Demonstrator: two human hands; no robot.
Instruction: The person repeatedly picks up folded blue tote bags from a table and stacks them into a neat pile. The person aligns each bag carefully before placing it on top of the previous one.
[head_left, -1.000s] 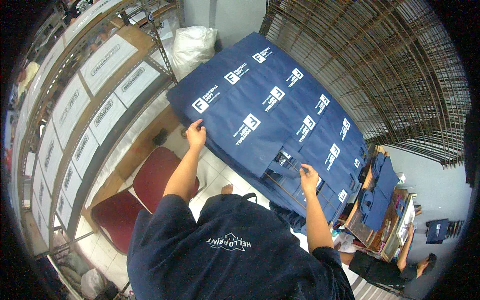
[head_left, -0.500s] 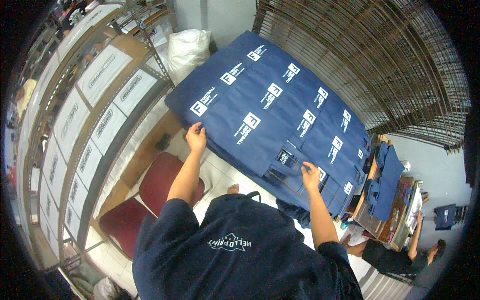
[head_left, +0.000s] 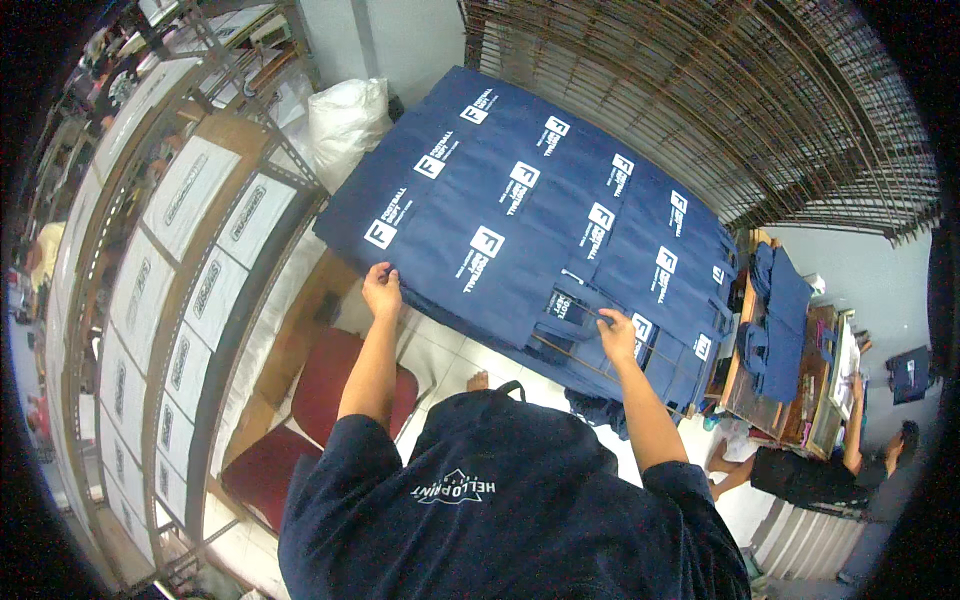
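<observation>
Navy fabric bags [head_left: 440,215] with white printed logos lie overlapping in rows across a large flat surface before me. My left hand [head_left: 381,292] is at the near left edge of this spread, its fingers pinched on the border of a navy bag. Farther right, my right hand [head_left: 618,338] has thumb and fingers closed on the near end of a bag, beside a gap. Through that gap a thin brown rack bar [head_left: 572,355] and another printed bag [head_left: 566,308] beneath show.
Shelving with white boxes [head_left: 193,290] stands at left, beside dark red chairs [head_left: 355,385]. A white sack [head_left: 347,125] sits behind. Wire racks [head_left: 700,90] rise at the back. At right, more navy bags [head_left: 785,310] lie on a wooden table, and another person [head_left: 815,475] sits nearby.
The whole view has shifted, with the bags sitting slightly farther left in the picture. My left hand's fingers have closed at the bag's edge; my right hand stays beside the gap.
</observation>
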